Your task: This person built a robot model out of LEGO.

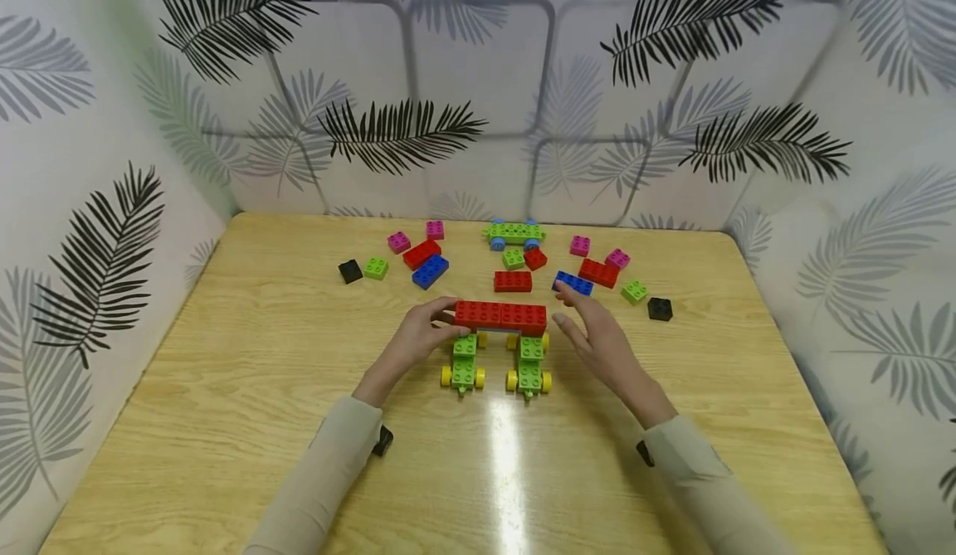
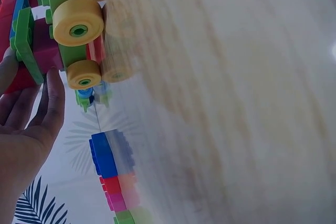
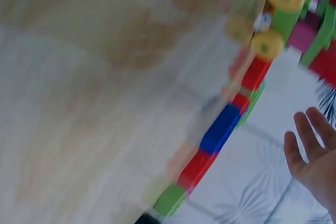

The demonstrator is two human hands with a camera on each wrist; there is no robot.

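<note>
Two red bricks (image 1: 478,314) lie end to end across the tops of two green wheeled bases (image 1: 464,370) with yellow wheels. In the left wrist view a magenta brick (image 2: 47,45) sits between a base and a green plate (image 2: 27,43), and a strip of blue shows under the red. My left hand (image 1: 418,335) holds the left end of this build, thumb in front and fingers behind the red brick. Off the right end, my right hand (image 1: 601,343) hovers with its fingers spread, apart from the bricks and holding nothing.
Behind the build lie a loose red brick (image 1: 513,281), a blue brick (image 1: 431,271) and a green base (image 1: 515,232) with blue wheels. Several more bricks flank them, with a black brick (image 1: 349,270) at the far left. Leaf-patterned cloth (image 1: 478,182) encloses the table's back and sides.
</note>
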